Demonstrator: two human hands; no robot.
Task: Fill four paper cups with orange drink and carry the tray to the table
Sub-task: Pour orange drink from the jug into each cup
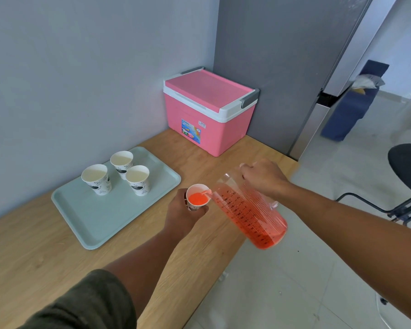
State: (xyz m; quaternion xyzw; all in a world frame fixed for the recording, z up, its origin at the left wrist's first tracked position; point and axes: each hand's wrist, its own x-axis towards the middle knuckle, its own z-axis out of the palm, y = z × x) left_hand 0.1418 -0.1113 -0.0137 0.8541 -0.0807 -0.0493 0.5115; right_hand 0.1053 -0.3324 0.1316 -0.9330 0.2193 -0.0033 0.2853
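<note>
My left hand (183, 213) grips a paper cup (198, 197) above the wooden counter, right of the tray. Orange drink partly fills this cup. My right hand (262, 178) holds a clear measuring jug (249, 214) of orange drink, tilted so its spout touches the cup's rim and liquid streams in. Three white patterned paper cups (97, 179) (122, 163) (138, 180) stand upright and empty on the far half of a pale green tray (100, 219).
A pink cooler box (207, 110) with a shut lid stands at the counter's back corner against a grey fridge (282, 67). The counter edge (233, 255) runs diagonally under the jug. A black stool (406, 169) and a blue bin (356, 103) are on the tiled floor at right.
</note>
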